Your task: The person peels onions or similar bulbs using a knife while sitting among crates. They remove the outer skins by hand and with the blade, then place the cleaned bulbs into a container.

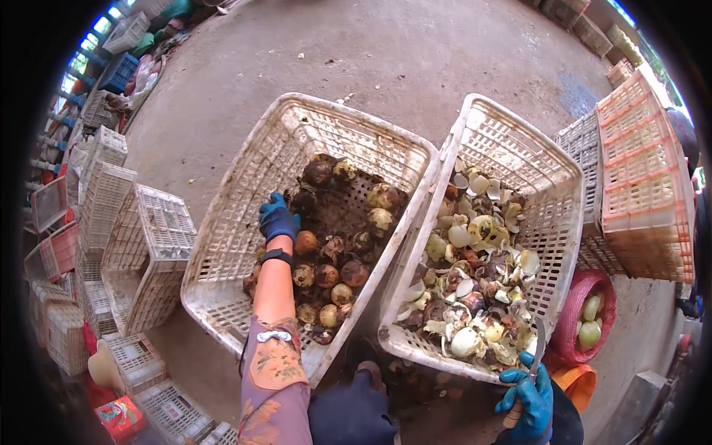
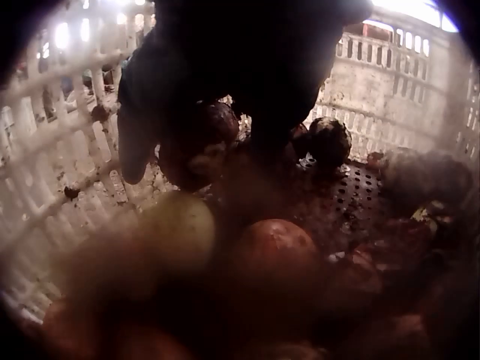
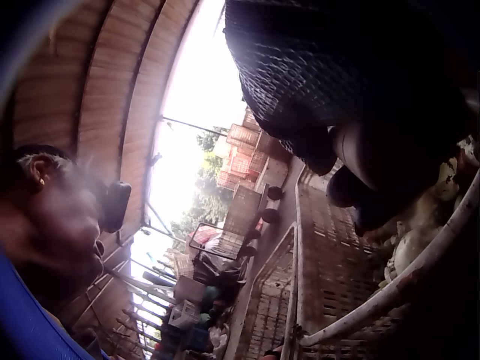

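Note:
My left hand (image 1: 278, 221), in a blue glove, reaches down into the left crate (image 1: 237, 170), among brown and dark onions (image 1: 326, 276). In the left wrist view its fingers (image 2: 136, 146) point down, spread on either side of a dark onion (image 2: 196, 161). A lighter round onion (image 2: 180, 225) lies nearer that camera. My right hand (image 1: 535, 408), also gloved in blue, grips a knife (image 1: 538, 341) by its handle, blade upward, at the near corner of the right crate (image 1: 567, 222). That crate holds onion peels and trimmed pieces (image 1: 475, 282).
Stacked crates (image 1: 148, 252) line the left side. An orange-stained crate (image 1: 641, 178) stands at the right. A pink mesh sack (image 1: 582, 297) with pale green bulbs sits beside the right crate. Concrete floor (image 1: 386, 52) stretches beyond. A person's head shows in the right wrist view.

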Available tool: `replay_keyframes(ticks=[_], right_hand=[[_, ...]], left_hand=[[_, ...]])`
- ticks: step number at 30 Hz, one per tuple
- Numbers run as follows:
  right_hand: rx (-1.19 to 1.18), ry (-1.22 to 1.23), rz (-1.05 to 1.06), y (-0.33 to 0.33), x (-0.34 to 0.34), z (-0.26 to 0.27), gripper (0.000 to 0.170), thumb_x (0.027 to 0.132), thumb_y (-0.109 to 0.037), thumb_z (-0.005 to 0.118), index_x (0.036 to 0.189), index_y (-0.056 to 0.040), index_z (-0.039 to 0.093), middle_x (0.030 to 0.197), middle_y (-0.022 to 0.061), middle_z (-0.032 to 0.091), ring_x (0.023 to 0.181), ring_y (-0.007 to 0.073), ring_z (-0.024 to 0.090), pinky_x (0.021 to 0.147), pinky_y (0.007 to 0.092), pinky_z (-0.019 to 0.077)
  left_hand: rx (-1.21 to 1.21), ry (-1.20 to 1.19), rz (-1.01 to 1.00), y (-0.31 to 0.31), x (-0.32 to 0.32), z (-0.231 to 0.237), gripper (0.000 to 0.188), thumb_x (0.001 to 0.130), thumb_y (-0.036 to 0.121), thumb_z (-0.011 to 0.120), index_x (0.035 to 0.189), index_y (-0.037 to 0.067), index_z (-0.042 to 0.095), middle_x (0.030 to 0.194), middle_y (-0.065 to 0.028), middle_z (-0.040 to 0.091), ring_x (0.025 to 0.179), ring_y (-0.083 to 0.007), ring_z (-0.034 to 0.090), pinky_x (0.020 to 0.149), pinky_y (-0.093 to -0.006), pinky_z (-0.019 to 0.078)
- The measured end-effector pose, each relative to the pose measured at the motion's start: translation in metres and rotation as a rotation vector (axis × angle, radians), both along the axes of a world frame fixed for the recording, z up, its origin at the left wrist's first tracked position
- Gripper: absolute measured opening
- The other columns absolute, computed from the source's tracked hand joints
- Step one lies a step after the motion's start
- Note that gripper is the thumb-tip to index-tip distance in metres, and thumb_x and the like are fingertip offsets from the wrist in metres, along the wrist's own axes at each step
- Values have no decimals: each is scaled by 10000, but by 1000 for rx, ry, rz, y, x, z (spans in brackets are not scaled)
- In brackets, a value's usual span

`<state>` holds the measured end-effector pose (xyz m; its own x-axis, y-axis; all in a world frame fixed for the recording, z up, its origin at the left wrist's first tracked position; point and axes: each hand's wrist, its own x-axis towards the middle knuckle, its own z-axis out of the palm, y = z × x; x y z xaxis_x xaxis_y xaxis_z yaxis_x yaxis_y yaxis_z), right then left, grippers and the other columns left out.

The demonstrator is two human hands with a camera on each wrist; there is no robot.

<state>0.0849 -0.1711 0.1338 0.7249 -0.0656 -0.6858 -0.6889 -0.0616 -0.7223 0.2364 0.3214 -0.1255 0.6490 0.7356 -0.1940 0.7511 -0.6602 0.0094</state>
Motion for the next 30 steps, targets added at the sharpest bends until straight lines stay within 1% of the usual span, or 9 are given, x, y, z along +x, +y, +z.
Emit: replay_keyframes(ticks=[4,6,9,12,14,20,21,26,30], right_hand=[[-36,3,-29,0,3,-5,339,985,-285,528,1165,1,554,689,18,571,522,60,490,492,158,373],[9,29,-10,-7,-2,-3,339,985,-286,526,1159,4,553,702,25,572,546,60,505,491,161,381],[129,-25,-77,-19,-11,-21,437,964,-192,545,1336,8,434,924,119,643,576,112,572,517,235,499],[195,-89,-99,-19,-21,-28,458,971,-156,533,1380,8,405,975,147,663,586,134,605,552,271,555],[209,-104,-6,-16,-23,-22,443,973,-148,529,1375,6,424,962,127,667,587,118,599,547,239,531],[216,-307,155,14,-38,-6,401,909,-60,612,1296,-9,522,875,20,635,613,47,532,551,202,445],[259,-343,132,19,-39,-1,394,914,-66,610,1295,-12,525,869,12,627,617,44,524,555,202,440],[480,-573,147,33,-53,19,476,962,-122,569,1407,-27,429,886,-18,585,690,31,478,616,200,432],[323,-901,211,33,-67,8,475,954,-168,575,1373,31,470,1201,160,651,1067,209,643,911,318,501]], left_hand=[[154,-139,-47,5,-1,-33,469,787,201,724,1191,114,504,1072,-227,605,992,-408,623,809,-472,536],[-10,-254,-43,17,-5,-29,446,780,186,738,1175,114,542,1015,-162,642,895,-330,666,757,-438,543],[-933,-671,346,18,-23,-5,407,776,120,743,1143,59,577,1019,-71,674,795,-199,670,693,-353,530],[-1435,-913,157,19,-58,0,269,795,135,716,1055,109,652,1013,-49,677,921,-224,662,698,-406,552],[-1707,-844,277,-30,-73,75,241,821,205,689,1043,116,661,1018,-57,683,951,-239,659,739,-411,567],[-2319,-904,162,-129,-129,173,595,899,471,610,1326,66,520,1314,-226,551,1134,-393,592,805,-495,578],[-2284,-904,65,-146,-136,191,629,908,497,595,1353,64,494,1345,-227,524,1141,-435,579,801,-505,579],[-2129,-660,-132,-202,-171,266,553,943,437,549,1350,68,492,1296,-171,574,1133,-382,599,788,-484,580],[-2071,-646,-264,-263,-197,320,508,965,393,520,1347,61,484,1282,-151,584,1133,-328,609,766,-456,581]])
